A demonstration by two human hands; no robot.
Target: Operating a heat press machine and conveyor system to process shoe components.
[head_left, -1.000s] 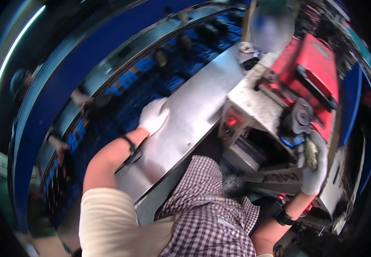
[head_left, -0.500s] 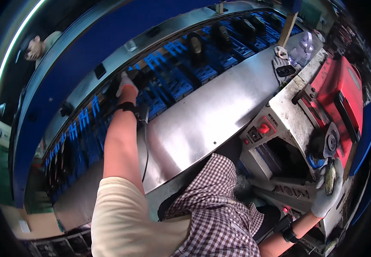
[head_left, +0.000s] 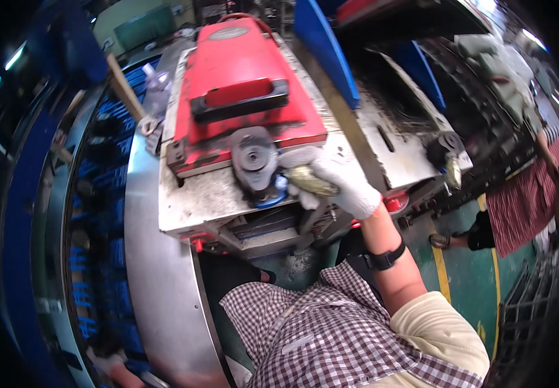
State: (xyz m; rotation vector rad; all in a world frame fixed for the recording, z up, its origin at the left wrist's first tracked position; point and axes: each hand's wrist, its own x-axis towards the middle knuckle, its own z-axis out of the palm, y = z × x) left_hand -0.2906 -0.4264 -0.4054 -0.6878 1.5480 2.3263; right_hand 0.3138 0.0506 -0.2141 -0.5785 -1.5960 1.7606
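My right hand (head_left: 347,184), in a white knitted glove, is closed around a handle wrapped in yellowish tape (head_left: 310,181). The handle sits beside a grey rounded latch plate (head_left: 253,158) at the front of a red-lidded machine (head_left: 241,71). A black bar handle (head_left: 239,108) crosses the lid's front. At the lower left, my left hand (head_left: 108,363) reaches over the blue-slatted rack (head_left: 85,284), next to a dark object (head_left: 104,343). Blur and shadow hide its fingers, so whether it grips that object is unclear.
A metal ledge (head_left: 157,258) runs between me and the rack. Used gloves (head_left: 150,132) and a clear plastic bottle (head_left: 158,87) lie near the machine's left side. Another machine with a similar taped handle (head_left: 453,171) stands right. A person in a red apron (head_left: 531,200) is farther right.
My view has swung right, bringing the red machine to the centre. My left hand now appears at the lower left, still over the rack. The right hand stays at the taped handle.
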